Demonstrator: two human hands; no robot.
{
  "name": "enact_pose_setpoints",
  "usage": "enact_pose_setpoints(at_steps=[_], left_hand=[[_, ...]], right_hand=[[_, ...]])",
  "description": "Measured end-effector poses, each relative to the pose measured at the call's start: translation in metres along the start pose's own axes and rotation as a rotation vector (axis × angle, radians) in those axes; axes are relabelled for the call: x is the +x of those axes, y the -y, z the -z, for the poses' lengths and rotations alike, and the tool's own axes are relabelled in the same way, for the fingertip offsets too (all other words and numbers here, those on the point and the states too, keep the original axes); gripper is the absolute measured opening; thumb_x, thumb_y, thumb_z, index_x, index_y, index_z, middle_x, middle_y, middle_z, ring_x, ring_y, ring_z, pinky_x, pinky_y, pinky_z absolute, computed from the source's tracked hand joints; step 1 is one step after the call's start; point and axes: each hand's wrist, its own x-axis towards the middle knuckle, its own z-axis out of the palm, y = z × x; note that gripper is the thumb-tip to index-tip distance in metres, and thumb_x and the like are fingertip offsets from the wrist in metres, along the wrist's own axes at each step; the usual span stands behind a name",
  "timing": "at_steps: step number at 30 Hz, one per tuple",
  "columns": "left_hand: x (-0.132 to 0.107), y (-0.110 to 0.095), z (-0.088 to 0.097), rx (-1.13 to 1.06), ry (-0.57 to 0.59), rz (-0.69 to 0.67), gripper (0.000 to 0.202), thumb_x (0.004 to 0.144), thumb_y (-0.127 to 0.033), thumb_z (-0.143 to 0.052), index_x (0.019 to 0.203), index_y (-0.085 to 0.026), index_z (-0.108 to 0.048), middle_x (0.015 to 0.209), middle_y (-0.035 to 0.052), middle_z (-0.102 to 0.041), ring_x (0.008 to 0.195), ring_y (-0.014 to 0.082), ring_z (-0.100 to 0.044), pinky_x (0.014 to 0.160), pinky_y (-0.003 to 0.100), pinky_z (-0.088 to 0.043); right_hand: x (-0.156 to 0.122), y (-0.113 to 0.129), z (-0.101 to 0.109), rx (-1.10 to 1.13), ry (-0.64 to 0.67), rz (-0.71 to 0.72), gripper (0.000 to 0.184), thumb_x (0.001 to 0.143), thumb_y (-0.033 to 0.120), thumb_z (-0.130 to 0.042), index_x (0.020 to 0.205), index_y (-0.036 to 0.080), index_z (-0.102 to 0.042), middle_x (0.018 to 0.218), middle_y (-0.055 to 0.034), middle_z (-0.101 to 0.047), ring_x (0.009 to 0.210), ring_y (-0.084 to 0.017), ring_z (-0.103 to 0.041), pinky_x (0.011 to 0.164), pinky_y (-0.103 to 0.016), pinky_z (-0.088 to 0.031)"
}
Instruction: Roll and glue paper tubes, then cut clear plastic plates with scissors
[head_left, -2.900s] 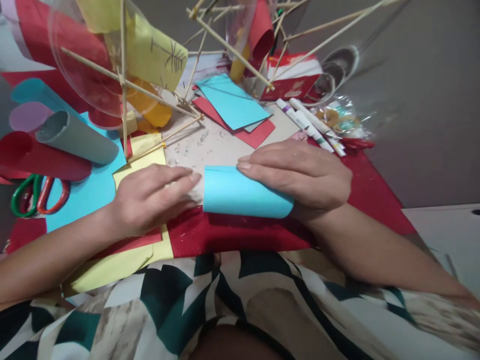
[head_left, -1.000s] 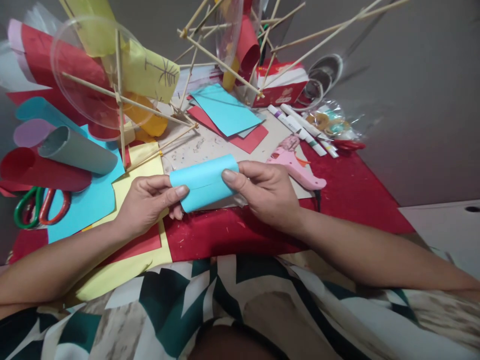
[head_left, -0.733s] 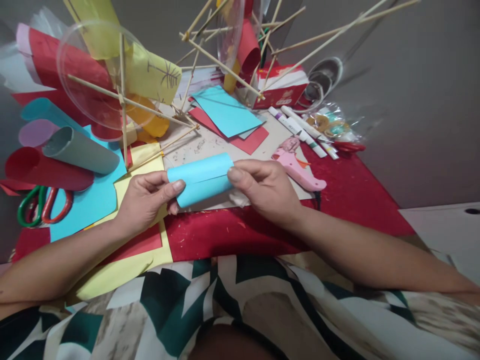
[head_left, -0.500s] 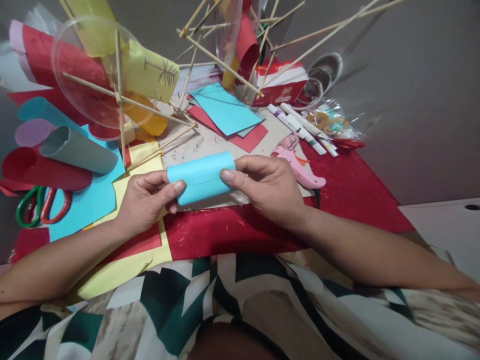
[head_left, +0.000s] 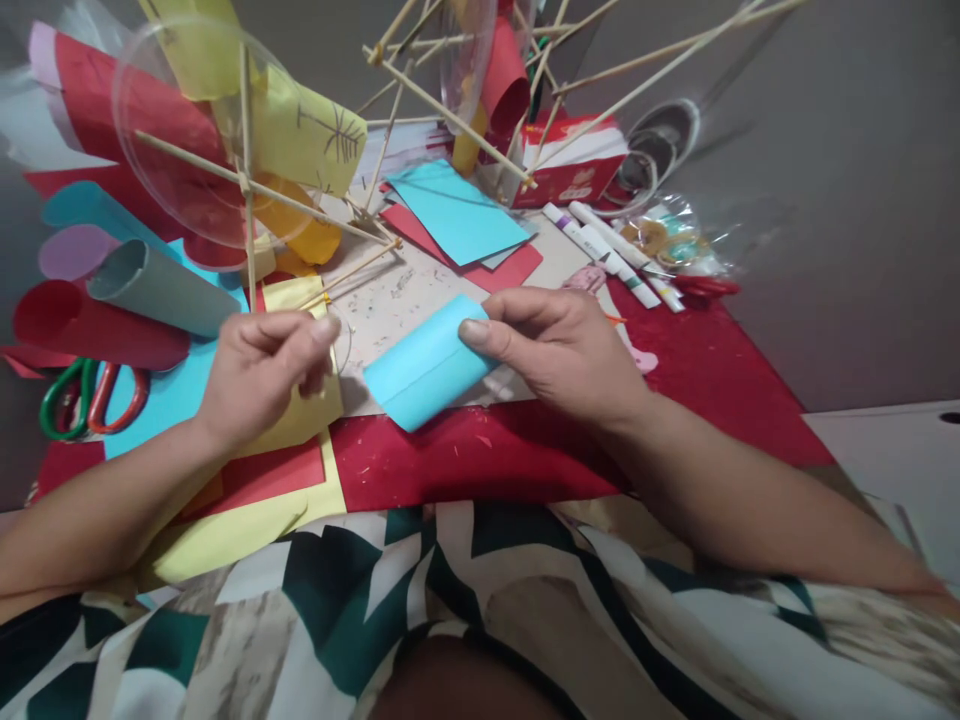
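Observation:
A blue paper tube (head_left: 427,365) with a seam along its side is pinched at its right end by my right hand (head_left: 555,345), thumb on the outside. The tube tilts, its left end lower and free. To its left, apart from it, my left hand (head_left: 262,365) has its fingers curled and the thumb pressed to the forefinger. A fine, hair-like strand curves beside those fingertips; I cannot make out what the fingers hold, if anything. Behind my right hand, a pink glue gun (head_left: 643,360) is mostly hidden.
Rolled paper tubes, including a grey one (head_left: 165,290), and scissors (head_left: 116,398) lie left. Stick frames (head_left: 457,120) rise at the back. Blue sheets (head_left: 457,215), markers (head_left: 600,250), a red box (head_left: 574,165) and a bag of tape rolls (head_left: 667,240) lie beyond my hands.
My left hand has let go of the tube's left end and drawn back to the left and up. The tube, still in my right hand, has tipped down at its left end.

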Motion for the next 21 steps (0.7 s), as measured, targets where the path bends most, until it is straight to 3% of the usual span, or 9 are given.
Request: enact_pose_setpoints(at_steps=[3,6,10,13,17,19,21], left_hand=[[0.005,-0.003,-0.003,-0.093,-0.12,-0.058,0.028,0.085,-0.041,-0.08,0.067,-0.023,-0.068,0.062,-0.0026,-0.061,0.049,0.0081,-0.05,0.047,0.022,-0.041],[0.005,-0.012,-0.013,-0.179,-0.022,0.019,0.027,0.072,-0.04,-0.09,0.078,-0.022,-0.071,0.079,0.0006,-0.069,0.051,0.0088,-0.053,0.045,0.024,-0.044],[0.006,-0.023,-0.022,-0.15,0.067,0.145,0.039,0.068,-0.049,-0.09,0.068,-0.018,-0.067,0.072,0.0031,-0.071,0.045,0.0083,-0.05,0.042,0.024,-0.042],[0.016,-0.022,-0.022,-0.102,0.142,0.138,0.046,0.075,-0.057,-0.083,0.062,-0.017,-0.066,0.062,0.0027,-0.067,0.043,0.0083,-0.049,0.042,0.023,-0.038],[0.036,-0.011,-0.025,-0.11,0.156,0.149,0.059,0.084,-0.066,-0.07,0.052,-0.016,-0.062,0.045,0.0002,-0.053,0.038,0.0068,-0.042,0.04,0.022,-0.03],[0.046,-0.005,-0.028,-0.211,0.138,0.189,0.054,0.081,-0.063,-0.074,0.057,-0.016,-0.063,0.051,-0.0002,-0.056,0.041,0.0068,-0.045,0.041,0.021,-0.032],[0.052,-0.002,-0.032,-0.346,0.157,0.263,0.043,0.076,-0.056,-0.082,0.071,-0.017,-0.064,0.064,-0.0003,-0.064,0.052,0.0084,-0.056,0.049,0.019,-0.042]], right_hand=[[0.0,0.004,0.0,0.085,0.168,-0.076,0.05,0.075,0.059,-0.081,0.056,0.019,-0.058,0.054,0.0033,-0.048,0.052,-0.009,-0.041,0.047,-0.024,-0.033],[0.0,0.008,-0.006,0.136,0.3,-0.121,0.051,0.074,0.057,-0.082,0.053,0.018,-0.057,0.052,0.0044,-0.044,0.05,-0.008,-0.037,0.045,-0.023,-0.03],[0.002,0.009,-0.014,0.205,0.396,-0.14,0.055,0.078,0.06,-0.077,0.052,0.019,-0.053,0.051,0.0063,-0.039,0.049,-0.007,-0.033,0.046,-0.022,-0.031],[0.004,0.006,-0.016,0.302,0.385,-0.148,0.058,0.081,0.062,-0.074,0.052,0.019,-0.047,0.05,0.0079,-0.035,0.047,-0.006,-0.028,0.046,-0.022,-0.03],[0.006,-0.004,-0.016,0.482,0.272,-0.219,0.051,0.078,0.058,-0.08,0.059,0.018,-0.054,0.052,0.0078,-0.044,0.047,-0.006,-0.033,0.047,-0.021,-0.033],[0.009,-0.009,-0.015,0.592,0.208,-0.292,0.047,0.075,0.056,-0.082,0.063,0.017,-0.059,0.054,0.0066,-0.051,0.048,-0.007,-0.039,0.048,-0.021,-0.036],[0.012,-0.013,-0.014,0.687,0.166,-0.374,0.044,0.072,0.054,-0.086,0.067,0.016,-0.065,0.057,0.0049,-0.058,0.05,-0.007,-0.047,0.052,-0.021,-0.042]])
